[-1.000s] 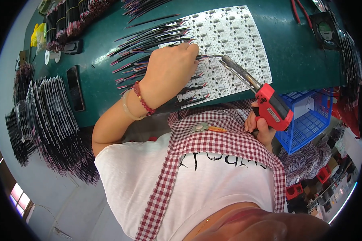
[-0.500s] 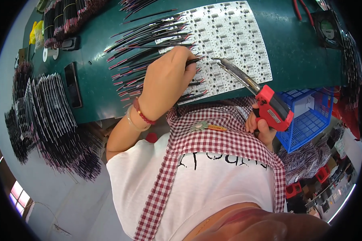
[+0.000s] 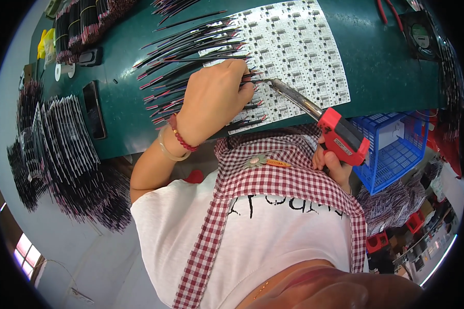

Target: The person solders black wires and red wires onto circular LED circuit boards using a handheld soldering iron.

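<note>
L hand (image 3: 215, 95) pinched a black wire (image 3: 257, 81) over the white PCB sheet (image 3: 301, 51), prob to keep its end steady; R hand (image 3: 334, 164) gripped the red soldering gun (image 3: 341, 133) by its handle, imo so the tip reached in.

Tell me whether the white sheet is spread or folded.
Spread: the white sheet lies flat on the table, its rows showing to the right edge; the left hand and wires hide part.

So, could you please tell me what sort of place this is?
Probably an electronics assembly workshop: the right hand holds a red soldering gun over a white sheet of circuit boards, and bundles of black wires lie on the green table.
</note>
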`<state>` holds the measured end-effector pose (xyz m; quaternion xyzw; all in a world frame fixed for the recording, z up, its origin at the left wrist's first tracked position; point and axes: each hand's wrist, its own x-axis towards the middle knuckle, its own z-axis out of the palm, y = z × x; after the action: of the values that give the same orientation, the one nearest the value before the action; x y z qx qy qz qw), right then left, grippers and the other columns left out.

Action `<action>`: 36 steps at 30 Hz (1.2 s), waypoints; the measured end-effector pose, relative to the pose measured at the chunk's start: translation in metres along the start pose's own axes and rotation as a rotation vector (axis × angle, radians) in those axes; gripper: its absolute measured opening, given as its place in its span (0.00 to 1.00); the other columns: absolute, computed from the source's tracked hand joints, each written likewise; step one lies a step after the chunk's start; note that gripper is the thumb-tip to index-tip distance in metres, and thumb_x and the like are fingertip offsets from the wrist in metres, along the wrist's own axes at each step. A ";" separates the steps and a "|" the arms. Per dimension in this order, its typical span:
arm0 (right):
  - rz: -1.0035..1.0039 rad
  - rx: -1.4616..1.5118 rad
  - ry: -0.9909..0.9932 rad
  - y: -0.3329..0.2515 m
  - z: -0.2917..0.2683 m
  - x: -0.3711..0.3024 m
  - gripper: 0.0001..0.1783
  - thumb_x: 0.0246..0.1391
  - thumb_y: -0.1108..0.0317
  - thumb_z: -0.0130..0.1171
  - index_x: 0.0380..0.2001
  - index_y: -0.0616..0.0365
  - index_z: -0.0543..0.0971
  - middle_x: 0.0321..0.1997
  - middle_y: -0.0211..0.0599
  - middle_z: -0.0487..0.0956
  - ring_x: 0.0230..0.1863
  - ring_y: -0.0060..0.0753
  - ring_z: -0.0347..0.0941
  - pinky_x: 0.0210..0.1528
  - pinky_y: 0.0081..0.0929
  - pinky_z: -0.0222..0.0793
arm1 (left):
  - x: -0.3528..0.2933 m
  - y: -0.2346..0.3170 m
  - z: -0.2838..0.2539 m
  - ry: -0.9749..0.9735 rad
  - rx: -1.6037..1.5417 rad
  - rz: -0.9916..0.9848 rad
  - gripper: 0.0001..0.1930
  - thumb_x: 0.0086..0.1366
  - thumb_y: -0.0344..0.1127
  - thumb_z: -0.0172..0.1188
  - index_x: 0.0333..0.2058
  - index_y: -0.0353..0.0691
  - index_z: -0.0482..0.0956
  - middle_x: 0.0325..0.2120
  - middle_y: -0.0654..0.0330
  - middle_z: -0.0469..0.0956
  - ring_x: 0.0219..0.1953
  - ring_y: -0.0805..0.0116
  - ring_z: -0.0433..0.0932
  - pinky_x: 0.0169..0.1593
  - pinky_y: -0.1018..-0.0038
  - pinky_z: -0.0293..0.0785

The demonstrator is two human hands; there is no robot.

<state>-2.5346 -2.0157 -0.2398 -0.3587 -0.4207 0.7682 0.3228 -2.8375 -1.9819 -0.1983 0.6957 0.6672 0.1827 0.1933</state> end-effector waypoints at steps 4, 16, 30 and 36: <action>0.023 0.020 0.024 0.001 0.000 -0.002 0.17 0.56 0.69 0.54 0.45 0.68 0.67 0.24 0.35 0.71 0.22 0.22 0.66 0.26 0.22 0.65 | 0.002 -0.002 -0.001 -0.024 0.003 0.019 0.06 0.51 0.32 0.55 0.23 0.34 0.72 0.22 0.52 0.75 0.24 0.52 0.75 0.28 0.63 0.71; 0.011 0.020 -0.005 -0.006 0.005 -0.001 0.21 0.56 0.70 0.52 0.52 0.70 0.65 0.25 0.34 0.71 0.22 0.22 0.66 0.27 0.22 0.65 | 0.011 -0.005 -0.007 -0.106 0.082 0.059 0.06 0.50 0.32 0.57 0.25 0.35 0.75 0.20 0.52 0.76 0.24 0.53 0.75 0.28 0.65 0.70; -0.034 -0.015 0.031 -0.007 0.010 -0.001 0.25 0.57 0.64 0.53 0.53 0.69 0.63 0.20 0.31 0.68 0.19 0.21 0.64 0.25 0.22 0.64 | 0.014 -0.003 -0.008 -0.123 0.145 0.101 0.06 0.50 0.32 0.57 0.24 0.35 0.74 0.20 0.53 0.76 0.24 0.53 0.76 0.29 0.64 0.71; -0.034 -0.048 0.043 -0.008 0.011 -0.001 0.28 0.55 0.59 0.55 0.52 0.69 0.63 0.18 0.31 0.66 0.17 0.21 0.62 0.22 0.22 0.63 | 0.013 -0.003 -0.009 -0.123 0.144 0.073 0.06 0.51 0.32 0.57 0.25 0.35 0.74 0.20 0.52 0.76 0.25 0.53 0.76 0.29 0.64 0.71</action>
<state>-2.5418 -2.0176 -0.2285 -0.3758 -0.4378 0.7444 0.3361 -2.8441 -1.9688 -0.1923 0.7416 0.6396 0.0982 0.1769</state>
